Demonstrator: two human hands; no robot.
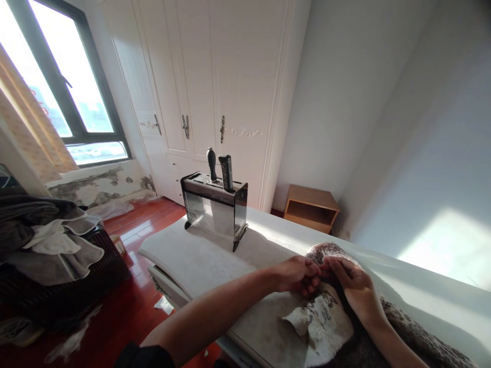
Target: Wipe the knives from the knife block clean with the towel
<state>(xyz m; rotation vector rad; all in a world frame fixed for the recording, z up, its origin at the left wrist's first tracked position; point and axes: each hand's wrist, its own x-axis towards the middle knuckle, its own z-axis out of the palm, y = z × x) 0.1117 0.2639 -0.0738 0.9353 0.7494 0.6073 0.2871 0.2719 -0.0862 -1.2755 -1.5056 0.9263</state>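
My left hand and my right hand meet fingertip to fingertip over the table. Both are closed in a pinch, and what lies between the fingers is too small or hidden to make out. Under and around them is a mottled brown-grey fur, which runs off towards the lower right. Below my fingers a pale hide piece with dark handwritten marks and a ragged edge shows its bare side. My right wrist rests over the fur.
A knife block with two black handles stands on the white table. Clothes are heaped on a dark basket at left. Behind are a white wardrobe, a small wooden cabinet and a window.
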